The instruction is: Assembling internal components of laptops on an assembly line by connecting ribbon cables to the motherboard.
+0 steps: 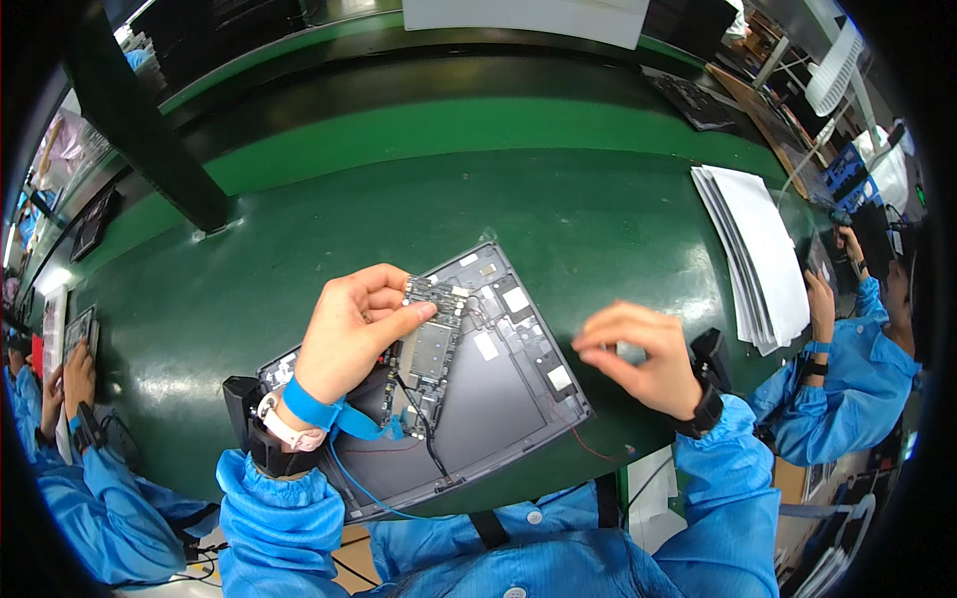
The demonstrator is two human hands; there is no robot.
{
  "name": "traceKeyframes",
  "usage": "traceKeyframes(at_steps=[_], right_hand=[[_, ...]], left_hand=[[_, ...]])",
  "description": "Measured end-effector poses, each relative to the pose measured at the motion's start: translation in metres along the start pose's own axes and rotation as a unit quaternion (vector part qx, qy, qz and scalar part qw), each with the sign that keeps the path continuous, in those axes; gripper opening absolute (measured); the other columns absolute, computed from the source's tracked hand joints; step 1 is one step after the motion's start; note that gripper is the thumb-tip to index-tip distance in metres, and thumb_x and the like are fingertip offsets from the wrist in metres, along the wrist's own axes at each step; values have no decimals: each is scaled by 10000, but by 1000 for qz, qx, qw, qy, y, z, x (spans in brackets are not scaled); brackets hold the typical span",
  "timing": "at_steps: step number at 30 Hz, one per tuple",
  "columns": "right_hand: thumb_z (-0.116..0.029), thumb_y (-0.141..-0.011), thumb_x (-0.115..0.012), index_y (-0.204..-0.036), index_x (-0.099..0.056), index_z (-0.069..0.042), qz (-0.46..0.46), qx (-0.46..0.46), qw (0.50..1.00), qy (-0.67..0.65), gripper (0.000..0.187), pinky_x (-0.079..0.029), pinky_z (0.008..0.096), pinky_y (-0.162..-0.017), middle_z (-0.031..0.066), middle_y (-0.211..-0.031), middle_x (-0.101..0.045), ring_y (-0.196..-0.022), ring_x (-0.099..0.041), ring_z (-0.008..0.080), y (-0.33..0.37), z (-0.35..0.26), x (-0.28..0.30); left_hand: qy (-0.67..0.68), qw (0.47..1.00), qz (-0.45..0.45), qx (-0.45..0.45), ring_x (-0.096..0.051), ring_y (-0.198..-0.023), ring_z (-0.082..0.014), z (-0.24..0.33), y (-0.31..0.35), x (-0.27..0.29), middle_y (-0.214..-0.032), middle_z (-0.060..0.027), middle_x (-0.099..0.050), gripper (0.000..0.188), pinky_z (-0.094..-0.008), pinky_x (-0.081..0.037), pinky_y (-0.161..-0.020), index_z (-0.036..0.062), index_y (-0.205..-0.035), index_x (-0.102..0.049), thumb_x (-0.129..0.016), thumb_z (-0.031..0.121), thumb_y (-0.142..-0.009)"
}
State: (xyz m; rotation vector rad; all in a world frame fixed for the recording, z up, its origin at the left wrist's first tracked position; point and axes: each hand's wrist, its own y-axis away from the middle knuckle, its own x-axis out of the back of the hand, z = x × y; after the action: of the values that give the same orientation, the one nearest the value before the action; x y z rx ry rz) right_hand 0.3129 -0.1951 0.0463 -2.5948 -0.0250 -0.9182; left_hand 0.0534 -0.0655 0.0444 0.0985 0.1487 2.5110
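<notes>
My left hand (pixel 349 324) grips a laptop circuit board (pixel 427 349) by its upper end, thumb on top. The board is held slantwise over an open grey laptop casing (pixel 478 399), with black and thin cables at its lower end. Beyond the casing's right edge, my right hand (pixel 638 354) is raised over the bench. Its thumb and fingertips are pinched together; whether something small is between them cannot be made out. A blue wrist strap (pixel 314 407) circles my left wrist, its loose end beside the board.
The casing lies on a green bench (pixel 379 204). A stack of white sheets (pixel 753 254) is on the right. A dark green post (pixel 150 130) rises at the far left. People in blue sleeves work on both sides. A thin red wire (pixel 593 448) trails off the casing's right corner.
</notes>
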Motion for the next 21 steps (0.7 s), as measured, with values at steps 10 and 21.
traceKeyframes(at_steps=[10,21], right_hand=[[-6,-635,-728,-901,-718,-100,-102,153,983,28,282,-462,250,-484,12,-789,-546,-585,-539,122,50,-6,-4],[67,-786,-617,-898,-683,14,-22,-42,955,-294,141,-530,240,-603,150,-892,-670,-658,-648,150,-12,-51,2]], left_hand=[[5,1000,3,-1,-577,-651,-28,0,-1,1,-747,-35,-651,143,-156,-429,-553,-46,-914,-574,-641,40,-822],[-21,999,23,-15,-480,-567,1,-6,-1,0,-641,22,-579,168,-158,-356,-492,-44,-866,-554,-669,60,-802]])
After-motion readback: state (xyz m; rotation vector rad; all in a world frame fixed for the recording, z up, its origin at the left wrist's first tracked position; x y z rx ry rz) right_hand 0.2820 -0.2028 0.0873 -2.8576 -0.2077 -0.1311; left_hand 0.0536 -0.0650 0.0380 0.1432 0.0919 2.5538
